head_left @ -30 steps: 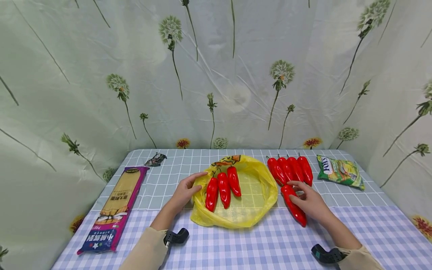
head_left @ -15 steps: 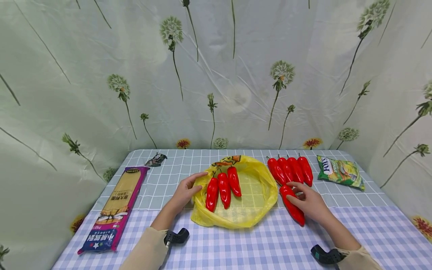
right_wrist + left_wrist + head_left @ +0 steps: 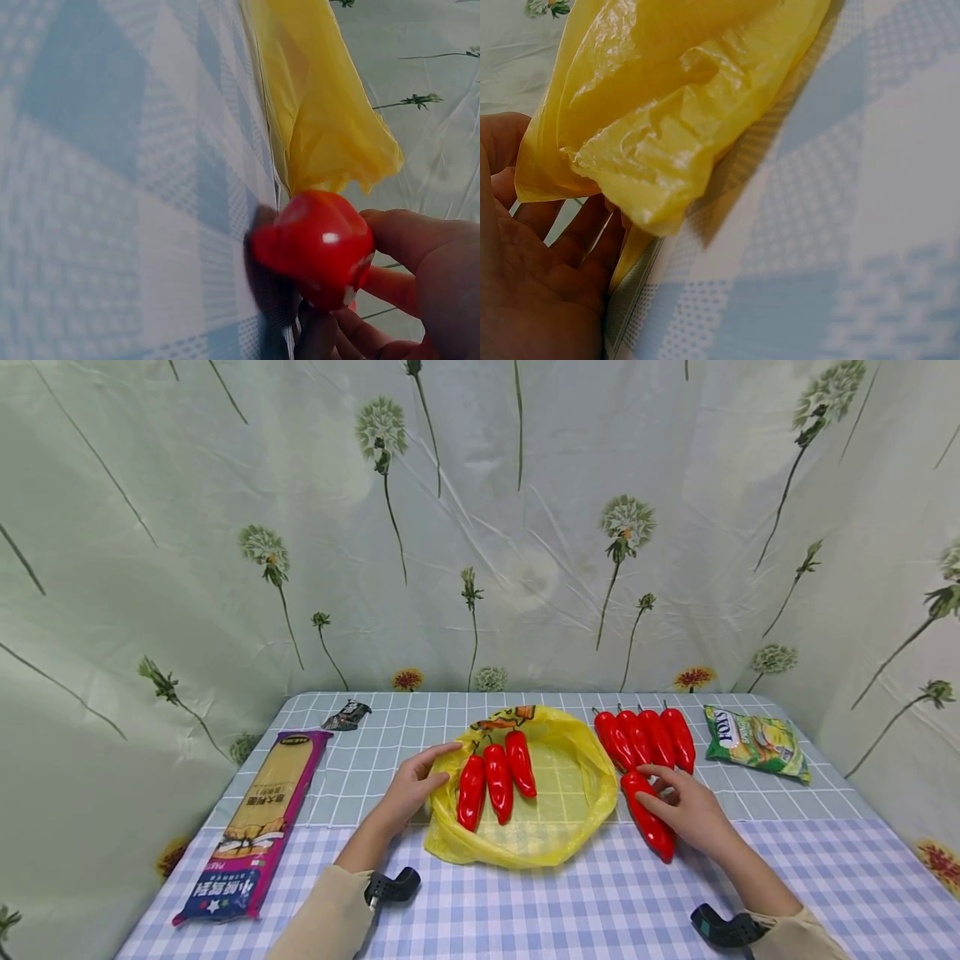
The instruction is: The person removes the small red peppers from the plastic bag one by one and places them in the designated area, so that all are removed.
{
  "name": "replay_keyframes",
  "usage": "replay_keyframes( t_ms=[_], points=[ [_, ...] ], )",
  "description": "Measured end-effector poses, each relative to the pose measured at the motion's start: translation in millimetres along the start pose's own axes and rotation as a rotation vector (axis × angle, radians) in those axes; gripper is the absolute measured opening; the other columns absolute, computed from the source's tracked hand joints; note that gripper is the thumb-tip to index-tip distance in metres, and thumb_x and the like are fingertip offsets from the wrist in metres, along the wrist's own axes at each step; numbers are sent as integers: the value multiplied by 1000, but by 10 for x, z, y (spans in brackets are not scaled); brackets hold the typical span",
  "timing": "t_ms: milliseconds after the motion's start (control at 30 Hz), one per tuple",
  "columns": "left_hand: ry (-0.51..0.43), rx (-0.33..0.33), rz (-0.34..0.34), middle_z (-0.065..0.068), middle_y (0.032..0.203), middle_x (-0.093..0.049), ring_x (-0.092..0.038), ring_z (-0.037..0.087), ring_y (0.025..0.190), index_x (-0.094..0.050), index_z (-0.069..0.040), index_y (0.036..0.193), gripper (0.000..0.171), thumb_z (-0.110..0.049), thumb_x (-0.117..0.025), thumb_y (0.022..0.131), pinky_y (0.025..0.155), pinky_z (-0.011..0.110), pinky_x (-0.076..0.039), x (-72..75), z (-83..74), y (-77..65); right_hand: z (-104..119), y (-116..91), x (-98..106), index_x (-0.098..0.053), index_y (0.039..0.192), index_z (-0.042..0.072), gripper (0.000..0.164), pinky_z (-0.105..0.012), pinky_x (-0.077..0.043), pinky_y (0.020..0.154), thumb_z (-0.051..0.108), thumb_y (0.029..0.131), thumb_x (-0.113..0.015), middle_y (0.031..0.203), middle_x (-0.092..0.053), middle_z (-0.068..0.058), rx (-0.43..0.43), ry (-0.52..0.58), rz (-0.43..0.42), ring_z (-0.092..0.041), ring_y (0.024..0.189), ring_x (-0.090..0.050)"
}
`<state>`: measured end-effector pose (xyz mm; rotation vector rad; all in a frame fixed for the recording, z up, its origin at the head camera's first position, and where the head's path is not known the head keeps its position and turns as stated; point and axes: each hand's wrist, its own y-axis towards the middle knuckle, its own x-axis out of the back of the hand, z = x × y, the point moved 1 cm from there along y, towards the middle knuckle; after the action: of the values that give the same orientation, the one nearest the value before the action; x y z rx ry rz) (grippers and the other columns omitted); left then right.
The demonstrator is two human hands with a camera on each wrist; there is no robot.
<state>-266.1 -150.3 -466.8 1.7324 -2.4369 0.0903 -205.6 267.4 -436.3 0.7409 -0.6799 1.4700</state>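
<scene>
An open-mouthed yellow plastic bag [image 3: 602,787] lies mid-table, with three red peppers [image 3: 498,783] side by side in its left part. At the bag's left rim my left hand [image 3: 411,781] holds the plastic between thumb and fingers; in the left wrist view the fingers reach behind the yellow film [image 3: 660,135]. Just right of the bag, my right hand [image 3: 693,810] grips another red pepper [image 3: 647,817] from its right side. The right wrist view shows this pepper [image 3: 322,247] end-on, close over the checked cloth, thumb and fingers around it.
Behind the right hand several red peppers [image 3: 656,735] lie in a row. A green Fox's packet [image 3: 757,742] is to their right. On the left lie a long pasta packet [image 3: 255,827] and a small black wrapper [image 3: 347,716]. A flowered curtain [image 3: 540,527] hangs behind the table.
The pepper in my right hand has shifted slightly to the left, toward the bag. My left hand and the bag stay in place.
</scene>
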Motion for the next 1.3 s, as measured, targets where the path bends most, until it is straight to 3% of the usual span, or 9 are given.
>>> replay_keyframes(
  t_ms=[367,667,867,1167,1233,1300],
  points=[
    [-1,-4,1,10,157,-44,-44,32,142,-53,-15,144,48,-10,-58,96,103,23,-51,3,8,0,0,7,-18,-56,134,6,56,-33,-61,67,31,87,-75,107,-62,-15,2,-19,-23,-23,89,-61],
    [-7,-15,8,10,157,-44,-44,33,142,-53,-14,144,48,-11,-57,96,101,21,-51,0,-3,2,42,5,23,-58,130,6,52,-30,-58,64,30,87,-74,115,-58,-21,-9,-83,-128,-27,93,-58],
    [-9,-14,5,11,157,-43,-44,33,142,-53,-14,144,48,-10,-57,96,102,22,-51,5,-3,-5,143,28,71,-60,129,7,44,-27,-56,62,23,89,-72,118,-58,-21,38,-62,-207,-27,93,-57],
    [3,-16,4,10,157,-44,-44,33,142,-53,-16,144,48,-12,-58,97,102,23,-51,11,32,9,394,64,99,-61,128,8,42,-14,-50,63,16,89,-72,119,-60,-18,128,7,-211,-24,92,-56],
    [4,-18,4,10,157,-44,-45,33,141,-54,-16,144,48,-12,-58,97,102,23,-51,10,37,11,453,74,83,-61,127,9,41,-14,-51,65,15,89,-72,119,-60,-17,150,17,-217,-24,91,-57],
    [5,-19,3,10,156,-44,-45,33,141,-54,-16,144,48,-11,-58,96,102,23,-51,11,39,13,511,82,66,-62,127,9,40,-22,-57,71,15,89,-72,122,-60,-16,165,34,-219,-26,96,-58]
  ],
)
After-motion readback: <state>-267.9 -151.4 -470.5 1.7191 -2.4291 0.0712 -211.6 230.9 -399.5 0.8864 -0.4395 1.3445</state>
